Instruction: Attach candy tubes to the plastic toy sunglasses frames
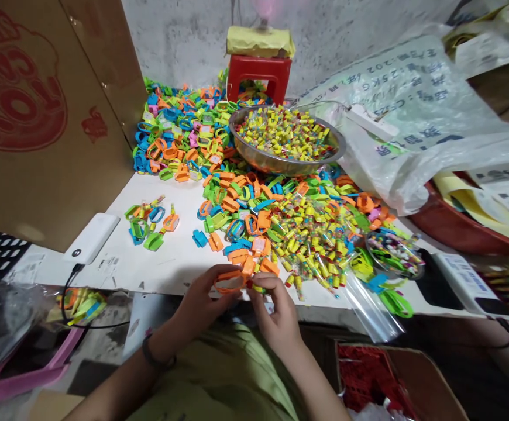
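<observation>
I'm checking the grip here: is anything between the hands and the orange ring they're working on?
Nothing visible. The left hand holds the orange ring directly in its fingers, and the right hand meets it from the other side, pinching a small yellow tube against it. The pile of plastic pieces lies farther back on the table.

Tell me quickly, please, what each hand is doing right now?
Left hand: closed on the orange plastic ring.
Right hand: closed, pinching a small yellow-capped tube against the ring.
</observation>
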A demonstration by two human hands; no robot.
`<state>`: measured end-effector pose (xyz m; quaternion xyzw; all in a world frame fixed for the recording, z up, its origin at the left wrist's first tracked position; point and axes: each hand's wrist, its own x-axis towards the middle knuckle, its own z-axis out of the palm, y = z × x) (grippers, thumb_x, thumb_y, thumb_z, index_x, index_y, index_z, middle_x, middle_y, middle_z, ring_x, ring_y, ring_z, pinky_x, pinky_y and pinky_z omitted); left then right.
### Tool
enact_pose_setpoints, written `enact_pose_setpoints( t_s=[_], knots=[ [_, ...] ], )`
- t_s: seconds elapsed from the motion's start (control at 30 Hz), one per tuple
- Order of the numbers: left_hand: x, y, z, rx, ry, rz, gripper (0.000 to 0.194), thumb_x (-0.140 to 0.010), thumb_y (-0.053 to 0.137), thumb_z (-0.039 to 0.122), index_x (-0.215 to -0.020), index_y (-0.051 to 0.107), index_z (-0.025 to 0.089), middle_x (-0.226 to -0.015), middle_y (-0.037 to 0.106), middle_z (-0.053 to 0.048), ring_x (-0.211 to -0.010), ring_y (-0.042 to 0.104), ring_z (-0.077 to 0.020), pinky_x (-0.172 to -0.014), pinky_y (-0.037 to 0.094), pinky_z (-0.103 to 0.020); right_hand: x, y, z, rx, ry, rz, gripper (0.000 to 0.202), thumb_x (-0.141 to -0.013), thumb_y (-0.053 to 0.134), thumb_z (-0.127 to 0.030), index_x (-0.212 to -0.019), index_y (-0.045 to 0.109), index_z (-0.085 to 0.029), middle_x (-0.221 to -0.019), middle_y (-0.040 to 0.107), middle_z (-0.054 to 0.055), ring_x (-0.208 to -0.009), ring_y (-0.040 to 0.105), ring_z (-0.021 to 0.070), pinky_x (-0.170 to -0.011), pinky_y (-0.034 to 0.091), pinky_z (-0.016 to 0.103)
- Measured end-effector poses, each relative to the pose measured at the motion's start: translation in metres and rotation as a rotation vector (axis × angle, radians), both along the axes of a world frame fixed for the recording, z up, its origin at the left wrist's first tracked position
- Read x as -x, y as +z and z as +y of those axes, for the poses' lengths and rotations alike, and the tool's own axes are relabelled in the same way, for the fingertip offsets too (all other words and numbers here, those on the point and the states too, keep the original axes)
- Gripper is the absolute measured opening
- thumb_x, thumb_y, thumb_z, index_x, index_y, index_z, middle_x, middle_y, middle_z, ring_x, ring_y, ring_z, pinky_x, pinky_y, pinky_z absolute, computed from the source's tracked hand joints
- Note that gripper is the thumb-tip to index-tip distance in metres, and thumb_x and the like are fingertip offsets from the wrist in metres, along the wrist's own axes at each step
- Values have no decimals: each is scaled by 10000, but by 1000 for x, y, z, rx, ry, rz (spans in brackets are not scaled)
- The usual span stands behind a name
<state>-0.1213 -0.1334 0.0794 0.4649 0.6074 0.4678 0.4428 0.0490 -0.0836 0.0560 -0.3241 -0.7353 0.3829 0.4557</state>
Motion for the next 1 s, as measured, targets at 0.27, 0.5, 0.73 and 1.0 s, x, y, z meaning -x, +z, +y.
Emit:
enact_pose_setpoints(
  t_s=[0.27,0.5,0.73,1.0],
  knots=[
    [-2,-6,-4,18,-11,-78,384,-792,730,315,-1147,639,205,-1203,705,-77,-1080,671,-241,-961,522,-367,0,-4,-1,-55,-25,-53,156,-918,552,-87,-969,513,-230,-965,596,38,-889,607,151,-755,496,260],
    [-1,-11,-6,63,8,-177,404,-765,761,316,-1136,658,193,-1138,735,-67,-1045,692,-230,-951,541,-349,-4,12,-3,-160,66,-299,173,-924,546,-110,-1059,513,-213,-989,620,69,-906,604,187,-760,497,282],
    [-3,-16,-8,161,21,-266,460,-731,779,358,-1128,654,162,-1051,753,-86,-956,702,-228,-857,553,-331,-7,6,-6,-381,-8,-532,62,-951,511,-180,-892,502,-197,-755,599,29,-651,558,168,-590,389,255],
    [8,-17,-8,174,-192,-112,359,-793,699,409,-1035,594,166,-997,715,-81,-874,662,-214,-770,531,-326,-5,1,-11,-517,19,-551,261,-980,401,-157,-735,476,-213,-611,549,0,-549,493,144,-558,312,266]
  ],
)
